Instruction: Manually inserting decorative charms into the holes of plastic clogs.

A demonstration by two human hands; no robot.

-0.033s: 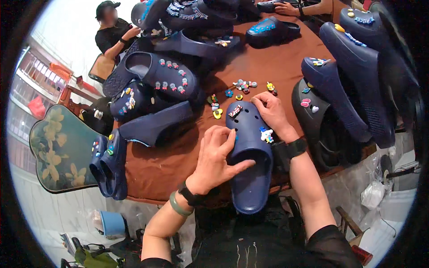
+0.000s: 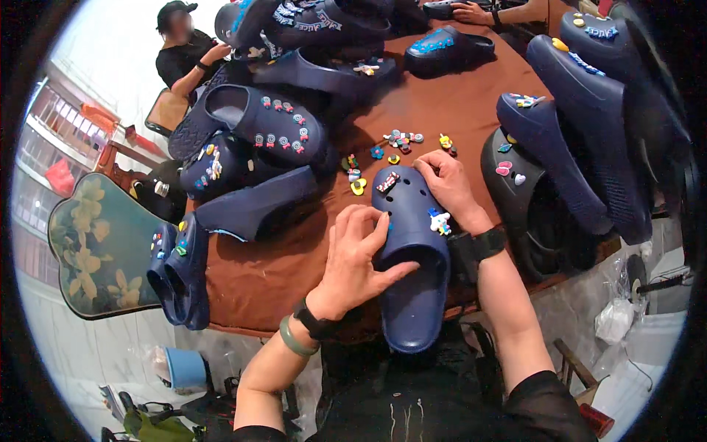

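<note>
A navy blue clog (image 2: 409, 193) lies before me on the table edge, its toe pointing away and its open heel toward me. A red, white and black charm sits near its toe, and a white figure charm (image 2: 440, 222) on its right side. My left hand (image 2: 357, 250) grips the clog's left side, thumb stretched over the foot opening and bent fingers against the upper. A bit of blue shows by its index fingertip. My right hand (image 2: 447, 184) holds the right edge of the toe with curled fingers; its fingertips are partly hidden.
Small colourful charms (image 2: 403, 140) lie on the brown tablecloth (image 2: 486, 96) beyond the toe. Decorated navy clogs (image 2: 287, 132) are heaped at left, and more clogs (image 2: 560, 132) stand at right. A person (image 2: 184, 55) sits at far left; another person's hand (image 2: 471, 13) shows at the back.
</note>
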